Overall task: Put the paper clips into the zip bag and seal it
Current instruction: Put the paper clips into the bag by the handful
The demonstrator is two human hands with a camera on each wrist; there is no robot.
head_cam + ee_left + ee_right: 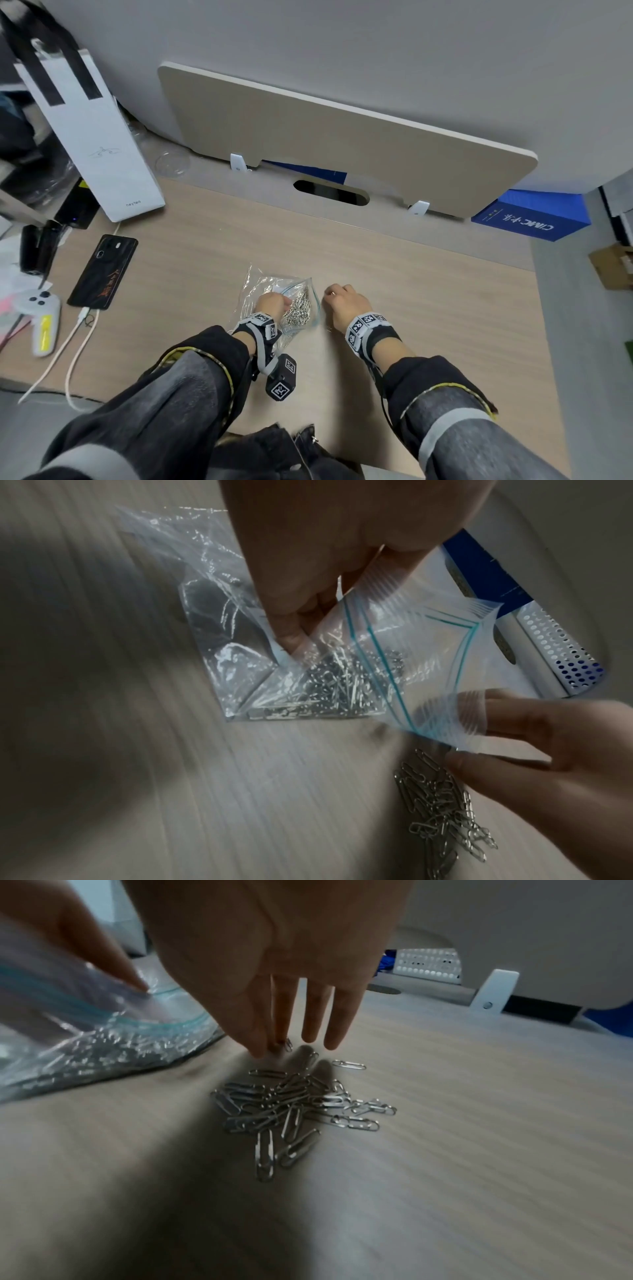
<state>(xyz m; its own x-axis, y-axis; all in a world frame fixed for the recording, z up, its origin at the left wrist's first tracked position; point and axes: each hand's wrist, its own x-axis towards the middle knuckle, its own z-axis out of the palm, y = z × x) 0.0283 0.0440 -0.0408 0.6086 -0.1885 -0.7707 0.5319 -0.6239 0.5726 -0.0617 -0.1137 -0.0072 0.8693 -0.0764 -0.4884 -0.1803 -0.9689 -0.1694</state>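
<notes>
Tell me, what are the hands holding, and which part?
The left hand holds the zip bag by its open mouth, near the zip strip. The right hand pinches one paper clip at its top end, just above the loose pile.

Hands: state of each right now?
Left hand: pinching the zip bag mouth open.
Right hand: pinching a paper clip above the loose pile.

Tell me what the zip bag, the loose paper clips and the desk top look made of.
Zip bag: thin clear plastic film, glossy and creased, with a blue zip strip. Paper clips: bent metal wire, bright silvery sheen, probably steel. Desk top: pale wood-grain surface, matte; likely laminate rather than solid wood, though that is unclear.
</notes>
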